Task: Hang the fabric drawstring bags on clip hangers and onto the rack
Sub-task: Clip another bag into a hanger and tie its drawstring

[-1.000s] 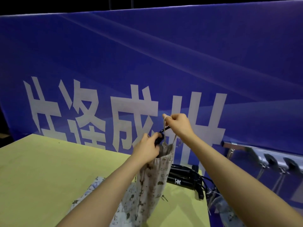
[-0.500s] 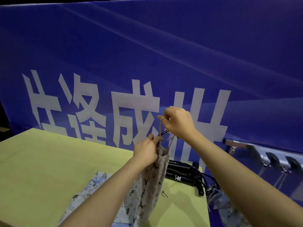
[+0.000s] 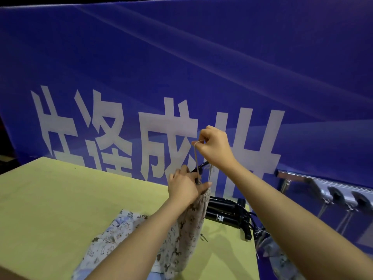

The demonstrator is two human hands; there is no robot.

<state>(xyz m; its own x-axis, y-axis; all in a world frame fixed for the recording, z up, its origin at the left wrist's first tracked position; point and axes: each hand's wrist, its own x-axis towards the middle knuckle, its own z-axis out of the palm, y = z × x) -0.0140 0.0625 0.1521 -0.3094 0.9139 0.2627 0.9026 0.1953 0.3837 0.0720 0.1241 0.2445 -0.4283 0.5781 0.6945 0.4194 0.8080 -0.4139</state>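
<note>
A beige drawstring bag with a brown print hangs above the yellow table. My left hand is shut on its gathered neck, together with a black clip hanger whose thin bar shows above my fingers. Higher up, my right hand pinches the bag's drawstring loop and holds it taut. A metal rack rail runs along the blue wall at the right, with hangers hooked on it.
Blue floral bags lie on the table under my left arm. A pile of black clip hangers rests near the table's far right corner. Another printed bag hangs below the rail. A blue banner wall stands close behind.
My right hand has risen, pulling the drawstring up and taut. My left hand stays gripping the bag's neck and the hanger, and the neck looks more tightly gathered.
</note>
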